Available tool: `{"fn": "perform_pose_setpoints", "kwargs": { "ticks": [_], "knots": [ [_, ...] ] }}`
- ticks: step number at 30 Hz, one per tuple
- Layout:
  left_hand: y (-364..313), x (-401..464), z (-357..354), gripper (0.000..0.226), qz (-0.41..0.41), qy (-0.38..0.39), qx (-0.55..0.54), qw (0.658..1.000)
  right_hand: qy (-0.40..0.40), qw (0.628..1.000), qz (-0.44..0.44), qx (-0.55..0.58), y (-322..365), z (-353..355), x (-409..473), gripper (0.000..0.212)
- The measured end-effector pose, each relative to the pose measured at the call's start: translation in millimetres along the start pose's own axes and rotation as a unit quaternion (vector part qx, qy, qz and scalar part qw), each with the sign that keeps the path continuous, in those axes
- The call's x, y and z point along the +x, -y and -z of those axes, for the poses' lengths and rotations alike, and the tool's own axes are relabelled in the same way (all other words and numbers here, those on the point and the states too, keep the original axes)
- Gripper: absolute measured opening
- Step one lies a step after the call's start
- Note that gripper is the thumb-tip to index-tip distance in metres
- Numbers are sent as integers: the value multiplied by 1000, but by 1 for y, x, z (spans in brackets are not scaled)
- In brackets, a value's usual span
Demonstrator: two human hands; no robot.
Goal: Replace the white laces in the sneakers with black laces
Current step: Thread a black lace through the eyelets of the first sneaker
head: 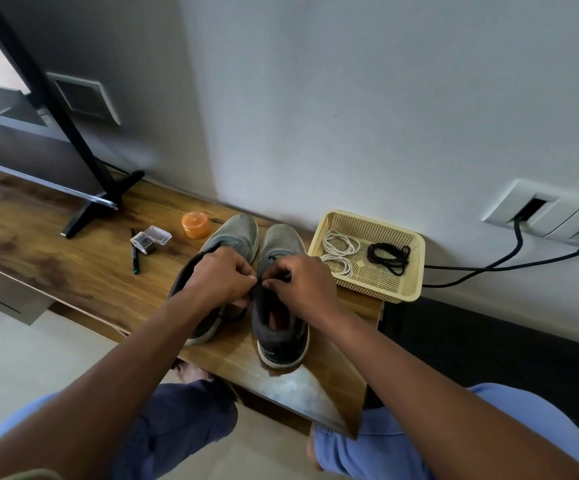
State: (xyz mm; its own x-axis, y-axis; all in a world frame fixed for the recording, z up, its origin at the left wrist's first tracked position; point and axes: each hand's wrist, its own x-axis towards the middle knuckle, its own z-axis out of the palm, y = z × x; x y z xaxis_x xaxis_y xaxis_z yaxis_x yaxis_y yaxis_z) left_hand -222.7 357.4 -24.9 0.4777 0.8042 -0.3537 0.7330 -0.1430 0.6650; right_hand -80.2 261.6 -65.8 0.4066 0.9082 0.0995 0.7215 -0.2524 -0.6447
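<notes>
2 hands, left (218, 276) and right (299, 283), pinched a black lace (257, 292) over the right sneaker (281, 327) on the worktop (73, 271).

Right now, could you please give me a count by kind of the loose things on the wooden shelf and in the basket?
Sneakers: 2
White lace bundles in the basket: 2
Black lace bundles in the basket: 1
Orange jars: 1
Pens: 1
Clear plastic boxes: 1
Baskets: 1
Total: 9

No legible text, pen (135, 252) print perhaps blurred
</notes>
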Motion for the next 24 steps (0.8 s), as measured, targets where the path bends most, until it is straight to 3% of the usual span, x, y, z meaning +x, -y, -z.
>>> {"fn": "perform_pose_setpoints", "kwargs": {
  "ticks": [6,11,14,17,24],
  "knots": [
    [6,6,-3,22,24,46,-78,996,-3,1000,3,-8,-1,0,2,20],
    [2,4,-1,11,4,21,-38,999,6,999,35,-28,5,1,-3,31],
    [-4,0,2,16,-26,6,33,999,-4,994,61,-95,9,0,-5,48],
    [-8,-6,5,19,-56,-33,81,995,-17,987,54,-148,10,0,-8,49],
    [-14,-16,18,17,-61,-91,82,991,-12,990,31,-139,11,4,-9,56]
  ]
}}
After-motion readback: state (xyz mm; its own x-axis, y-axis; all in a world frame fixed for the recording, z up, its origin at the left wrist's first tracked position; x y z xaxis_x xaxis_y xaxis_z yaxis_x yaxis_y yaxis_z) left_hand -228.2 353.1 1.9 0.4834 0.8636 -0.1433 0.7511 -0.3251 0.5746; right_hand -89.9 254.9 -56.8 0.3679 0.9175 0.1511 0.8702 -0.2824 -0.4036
